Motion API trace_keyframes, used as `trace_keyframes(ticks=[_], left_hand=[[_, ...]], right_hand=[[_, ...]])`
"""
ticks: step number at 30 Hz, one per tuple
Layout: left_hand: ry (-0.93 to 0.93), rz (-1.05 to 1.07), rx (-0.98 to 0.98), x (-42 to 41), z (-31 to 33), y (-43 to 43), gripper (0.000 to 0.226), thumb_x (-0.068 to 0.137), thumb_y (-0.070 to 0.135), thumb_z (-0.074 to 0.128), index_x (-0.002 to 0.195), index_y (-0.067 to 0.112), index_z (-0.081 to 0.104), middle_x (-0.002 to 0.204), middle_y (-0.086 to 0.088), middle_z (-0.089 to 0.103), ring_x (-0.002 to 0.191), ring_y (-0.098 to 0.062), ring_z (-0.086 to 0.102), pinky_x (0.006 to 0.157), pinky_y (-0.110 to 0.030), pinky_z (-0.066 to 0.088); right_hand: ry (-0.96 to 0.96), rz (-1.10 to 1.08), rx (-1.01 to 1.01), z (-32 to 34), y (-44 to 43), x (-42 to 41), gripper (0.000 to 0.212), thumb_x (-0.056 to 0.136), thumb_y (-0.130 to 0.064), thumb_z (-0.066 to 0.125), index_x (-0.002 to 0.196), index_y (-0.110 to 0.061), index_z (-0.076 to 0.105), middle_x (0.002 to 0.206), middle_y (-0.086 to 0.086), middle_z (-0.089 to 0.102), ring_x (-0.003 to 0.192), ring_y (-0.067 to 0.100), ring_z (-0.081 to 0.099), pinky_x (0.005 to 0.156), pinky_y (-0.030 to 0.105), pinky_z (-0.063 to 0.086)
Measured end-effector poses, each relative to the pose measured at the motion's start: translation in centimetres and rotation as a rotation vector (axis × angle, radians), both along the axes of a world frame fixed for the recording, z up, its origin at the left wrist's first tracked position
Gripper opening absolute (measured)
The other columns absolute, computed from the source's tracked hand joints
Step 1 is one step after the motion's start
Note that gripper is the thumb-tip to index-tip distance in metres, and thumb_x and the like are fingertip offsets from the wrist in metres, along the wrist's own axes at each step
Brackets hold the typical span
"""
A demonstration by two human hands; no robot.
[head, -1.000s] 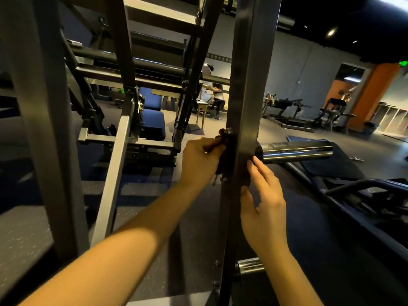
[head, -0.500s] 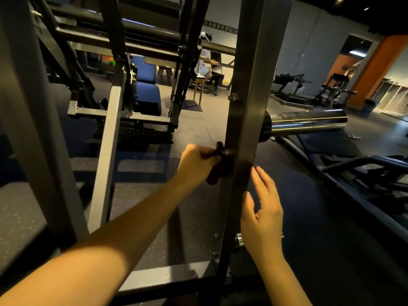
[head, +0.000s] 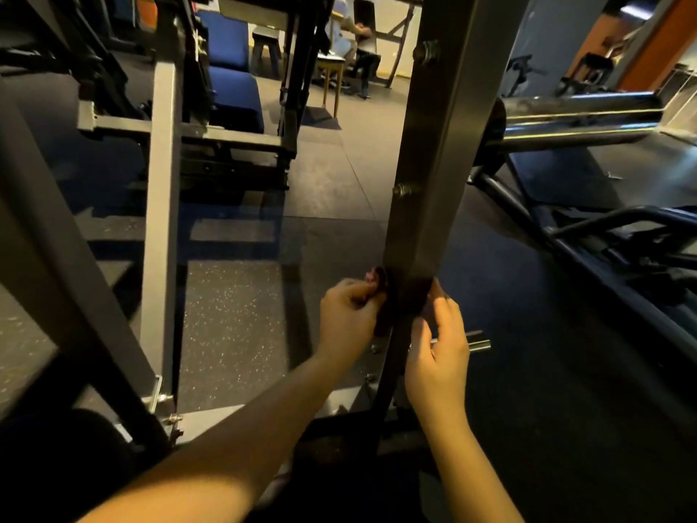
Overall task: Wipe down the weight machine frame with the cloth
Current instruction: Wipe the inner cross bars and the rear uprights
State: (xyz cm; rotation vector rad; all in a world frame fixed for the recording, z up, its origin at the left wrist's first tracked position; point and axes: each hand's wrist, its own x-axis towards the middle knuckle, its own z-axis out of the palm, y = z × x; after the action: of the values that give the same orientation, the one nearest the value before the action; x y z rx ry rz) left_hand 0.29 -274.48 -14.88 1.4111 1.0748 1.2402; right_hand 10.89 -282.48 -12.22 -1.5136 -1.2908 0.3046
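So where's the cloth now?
Head view, low centre: the cloth is pressed against the upright frame post, gripped by the left hand on its left side.

Cloth round frame post; L hand left, R hand right.

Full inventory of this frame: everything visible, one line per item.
frame post: one, dark grey steel, centre, upright
bolts: two, steel, post's left edge, upper half
cloth: one, dark brown, low on the post
chrome sleeve: one, silver, sticking out right of the post
grey upright: one, light grey, left
seat pads: two, blue, back left
floor: one, speckled dark rubber, throughout
seated person: one, far back
left hand: grips cloth left of post
right hand: fingers touch post's right side
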Motion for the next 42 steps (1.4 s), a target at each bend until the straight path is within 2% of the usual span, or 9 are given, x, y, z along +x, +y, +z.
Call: trace_keyframes(ticks=[4, 8, 17, 22, 26, 32, 36, 40, 42], left_hand=[[-0.006, -0.062, -0.192, 0.3, -3.1, -1.4, 0.011, 0.098, 0.012, 0.064, 0.099, 0.011, 0.076, 0.102, -0.003, 0.072, 0.095, -0.017, 0.074, 0.081, -0.033, 0.063], [-0.086, 0.078, 0.027, 1.0, -1.1, -0.5, 0.012, 0.099, 0.011, 0.063, 0.102, 0.011, 0.075, 0.103, 0.009, 0.066, 0.096, -0.008, 0.07, 0.083, -0.027, 0.061], [-0.047, -0.072, -0.52, 1.8, -8.0, -0.1, 0.011, 0.099, 0.013, 0.062, 0.107, 0.016, 0.071, 0.097, -0.001, 0.077, 0.088, -0.01, 0.075, 0.077, -0.034, 0.063], [0.056, -0.257, -0.586, -1.0, -6.8, 0.3, 0.016, 0.098, 0.009, 0.062, 0.105, 0.019, 0.072, 0.1, 0.002, 0.076, 0.09, -0.006, 0.073, 0.068, -0.019, 0.053], [0.117, -0.325, -0.67, -3.6, -6.6, 0.0, 0.021, 0.096, 0.005, 0.065, 0.11, 0.02, 0.072, 0.105, -0.002, 0.076, 0.098, -0.015, 0.073, 0.084, -0.03, 0.061], [0.22, -0.322, -0.683, -6.6, -7.6, 1.2, 0.03, 0.095, 0.007, 0.066, 0.119, 0.024, 0.07, 0.109, -0.002, 0.075, 0.101, -0.02, 0.072, 0.078, -0.026, 0.058], [0.321, -0.373, -0.687, -6.8, -9.2, 1.6, 0.029, 0.095, 0.004, 0.064, 0.115, 0.023, 0.072, 0.113, -0.006, 0.074, 0.111, -0.026, 0.069, 0.099, -0.039, 0.057], [0.382, -0.307, -0.581, -6.8, -12.2, 1.8, 0.026, 0.095, 0.0, 0.064, 0.113, 0.016, 0.072, 0.11, -0.005, 0.073, 0.105, -0.017, 0.069, 0.087, -0.023, 0.057], [0.538, -0.189, -0.458, -7.8, -15.3, 1.7, 0.022, 0.093, 0.008, 0.07, 0.111, 0.019, 0.074, 0.105, 0.0, 0.075, 0.102, -0.016, 0.07, 0.09, -0.029, 0.057]], right_hand=[[0.043, -0.054, -0.08, -2.4, -0.4, 0.2, 0.042, 0.103, -0.006, 0.049, 0.143, -0.017, 0.054, 0.126, -0.009, 0.055, 0.118, -0.002, 0.054, 0.102, 0.026, 0.049], [0.103, -0.061, -0.115, -4.2, -0.2, 0.9, 0.04, 0.102, -0.003, 0.049, 0.137, -0.021, 0.059, 0.126, -0.01, 0.054, 0.116, 0.009, 0.058, 0.101, 0.046, 0.053], [0.156, -0.087, -0.174, -6.4, -0.8, 0.7, 0.05, 0.102, -0.003, 0.051, 0.144, -0.03, 0.055, 0.137, -0.02, 0.054, 0.129, -0.008, 0.047, 0.102, 0.014, 0.041], [0.356, -0.213, -0.284, -9.2, -1.8, 0.7, 0.029, 0.1, -0.008, 0.056, 0.112, -0.033, 0.066, 0.109, -0.011, 0.065, 0.103, 0.001, 0.063, 0.093, 0.028, 0.054], [0.626, 0.006, -0.485, -11.3, -1.7, -1.1, 0.026, 0.099, -0.02, 0.063, 0.116, -0.041, 0.06, 0.122, -0.011, 0.063, 0.114, 0.006, 0.061, 0.097, 0.032, 0.052], [0.528, 0.226, -0.405, -12.9, -0.8, -2.6, 0.039, 0.094, -0.015, 0.07, 0.122, -0.04, 0.064, 0.117, -0.022, 0.071, 0.116, 0.0, 0.064, 0.102, 0.03, 0.05], [0.5, 0.202, -0.413, -14.9, 0.2, -2.9, 0.036, 0.094, -0.006, 0.067, 0.126, -0.023, 0.068, 0.115, -0.007, 0.075, 0.112, 0.009, 0.069, 0.103, 0.042, 0.054], [0.378, 0.078, -0.576, -17.4, 1.6, -2.4, 0.04, 0.093, -0.008, 0.068, 0.128, -0.028, 0.065, 0.117, -0.013, 0.07, 0.116, 0.005, 0.063, 0.108, 0.038, 0.05], [0.208, 0.028, -0.672, -19.4, 2.0, -1.9, 0.042, 0.095, -0.015, 0.068, 0.133, -0.031, 0.061, 0.123, -0.016, 0.065, 0.122, 0.004, 0.058, 0.112, 0.035, 0.044]])
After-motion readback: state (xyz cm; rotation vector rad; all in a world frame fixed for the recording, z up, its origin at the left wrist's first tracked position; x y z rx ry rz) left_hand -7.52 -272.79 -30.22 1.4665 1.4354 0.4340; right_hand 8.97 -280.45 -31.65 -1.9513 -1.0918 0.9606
